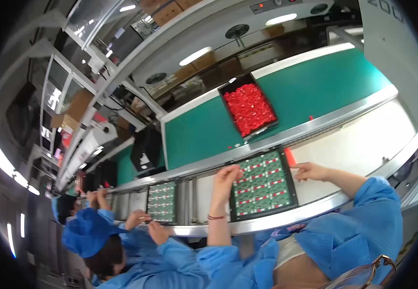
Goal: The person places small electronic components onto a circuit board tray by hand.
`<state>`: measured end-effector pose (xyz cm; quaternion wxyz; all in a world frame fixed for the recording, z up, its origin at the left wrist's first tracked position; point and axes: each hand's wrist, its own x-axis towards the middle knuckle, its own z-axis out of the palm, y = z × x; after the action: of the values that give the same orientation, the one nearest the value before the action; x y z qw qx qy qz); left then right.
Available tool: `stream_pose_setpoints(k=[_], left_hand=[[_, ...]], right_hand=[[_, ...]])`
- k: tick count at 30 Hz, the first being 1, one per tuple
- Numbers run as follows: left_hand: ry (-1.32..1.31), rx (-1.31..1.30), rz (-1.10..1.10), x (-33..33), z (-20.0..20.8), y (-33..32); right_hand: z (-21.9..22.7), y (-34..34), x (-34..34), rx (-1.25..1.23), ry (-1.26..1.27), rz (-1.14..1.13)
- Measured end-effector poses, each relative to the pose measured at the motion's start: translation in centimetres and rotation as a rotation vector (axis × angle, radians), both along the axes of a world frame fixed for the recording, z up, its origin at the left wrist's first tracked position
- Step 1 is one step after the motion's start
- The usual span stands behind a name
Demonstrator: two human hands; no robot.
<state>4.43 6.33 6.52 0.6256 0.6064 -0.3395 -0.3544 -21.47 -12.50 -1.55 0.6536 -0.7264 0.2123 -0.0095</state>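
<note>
In front of me a black frame tray [294, 195] holds a green circuit board panel [262, 189] with rows of red and white parts. My left hand [226, 179] is over the panel's left edge, thumb and fingertips closed together; whatever they hold is too small to make out. To the right of the tray, my right hand [310, 172] has its index finger stretched toward the frame and the others loosely bent, with nothing visible in it. A flat orange-red piece [290, 157] lies by the tray's upper right edge, close to that hand's fingertips.
Beyond the metal rail [324, 119], a black box [272, 114] full of small red parts sits on a green bench [315, 84]. A few loose parts lie near it. To my left, co-workers in blue handle another board panel [161, 201] along the same line.
</note>
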Motion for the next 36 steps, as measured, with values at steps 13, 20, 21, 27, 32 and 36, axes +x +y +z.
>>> stream_pose_setpoints(k=[13,20,21,27,32,36], left_hand=[[0.073,-0.156,-0.109,5.5,-5.0,-6.3],[-0.002,-0.245,-0.072,4.0,-3.8,-5.4],[-0.035,-0.256,-0.059,3.8,-3.6,-4.8],[-0.032,-0.422,-0.006,2.8,-2.0,-4.1],[0.004,-0.450,-0.063,3.0,-3.4,-6.0],[0.012,-0.419,-0.074,4.2,-4.0,-6.6]], right_hand=[[9.4,-11.0,10.2,-0.827,-0.197,0.028],[8.0,-15.7,20.9,-1.505,-0.048,0.162],[7.4,-15.6,21.9,-1.575,-0.026,0.213],[6.5,-16.4,23.5,-1.560,0.098,0.159],[6.4,-16.6,23.6,-1.563,0.048,0.209],[7.1,-14.7,23.7,-1.533,0.156,0.234]])
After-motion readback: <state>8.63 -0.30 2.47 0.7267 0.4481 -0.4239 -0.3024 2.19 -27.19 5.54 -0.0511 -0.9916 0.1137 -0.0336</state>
